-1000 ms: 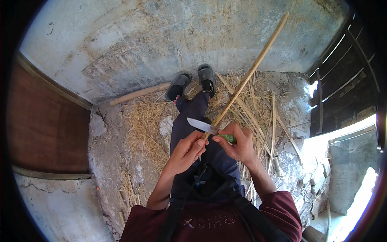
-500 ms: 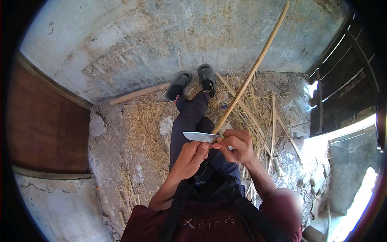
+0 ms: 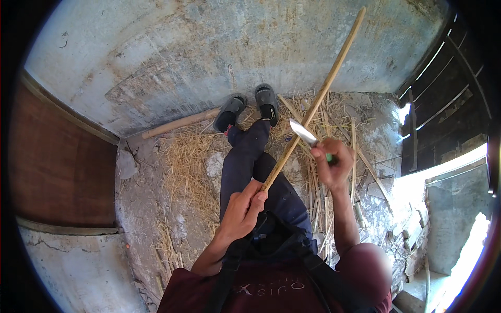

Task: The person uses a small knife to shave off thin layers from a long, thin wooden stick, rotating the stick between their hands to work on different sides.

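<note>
My left hand (image 3: pixel 241 211) grips the near end of the long cane (image 3: pixel 313 107) — my right hand (image 3: pixel 331 166) clamps the knife (image 3: pixel 303 132) against it, farther up.

maroon shirt (image 3: pixel 271 292), navy trousers (image 3: pixel 250 161), grey sandals (image 3: pixel 249 107)

Grey sandals (image 3: pixel 249 107) on both feet, toes toward a weathered concrete wall (image 3: pixel 209 47). Dark blue trousers (image 3: pixel 255 172) stretched over a litter of dry straw (image 3: pixel 182 167) and split cane strips (image 3: pixel 355 156). A thick pole (image 3: pixel 180 123) flat along the wall's foot. A brown wooden panel (image 3: pixel 57 167) on the left; a dark slatted door (image 3: pixel 449 104) on the right, sunlight beneath.
</note>
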Demonstrator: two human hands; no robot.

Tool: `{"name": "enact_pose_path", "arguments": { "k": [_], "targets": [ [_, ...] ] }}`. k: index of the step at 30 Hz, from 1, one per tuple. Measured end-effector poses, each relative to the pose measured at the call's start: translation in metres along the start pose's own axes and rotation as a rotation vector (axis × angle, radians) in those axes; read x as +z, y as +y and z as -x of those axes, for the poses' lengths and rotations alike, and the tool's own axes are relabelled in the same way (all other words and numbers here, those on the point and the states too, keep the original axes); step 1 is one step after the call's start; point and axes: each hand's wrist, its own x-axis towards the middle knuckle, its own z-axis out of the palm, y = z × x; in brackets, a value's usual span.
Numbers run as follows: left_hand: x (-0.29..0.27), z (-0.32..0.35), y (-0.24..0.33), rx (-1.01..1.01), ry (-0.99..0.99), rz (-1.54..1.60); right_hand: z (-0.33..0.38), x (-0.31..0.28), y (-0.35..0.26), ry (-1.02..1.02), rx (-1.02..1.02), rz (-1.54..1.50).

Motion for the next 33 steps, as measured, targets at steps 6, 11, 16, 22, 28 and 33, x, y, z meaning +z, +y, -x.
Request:
{"name": "enact_pose_path", "arguments": {
  "k": [6, 11, 16, 22, 28, 33],
  "targets": [
    [0.000, -0.004, -0.003, 0.002, 0.051, -0.067, 0.011, 0.004, -0.001, -0.196, 0.075, 0.004],
    [0.000, -0.005, -0.006, -0.098, -0.023, 0.193, 0.029, 0.024, -0.021, -0.318, -0.074, -0.067],
    [0.004, -0.005, -0.005, -0.086, -0.048, 0.253, 0.030, 0.030, -0.028, -0.330, -0.130, -0.092],
    [0.002, -0.004, 0.002, 0.012, 0.009, 0.022, 0.025, 0.026, -0.034, -0.301, -0.156, -0.035],
    [-0.002, -0.004, 0.010, 0.068, 0.037, -0.098, 0.024, 0.023, -0.031, -0.303, -0.216, 0.016],
    [-0.003, -0.004, 0.013, 0.054, 0.032, -0.155, 0.023, 0.023, -0.031, -0.273, -0.247, 0.040]
  ]
}}
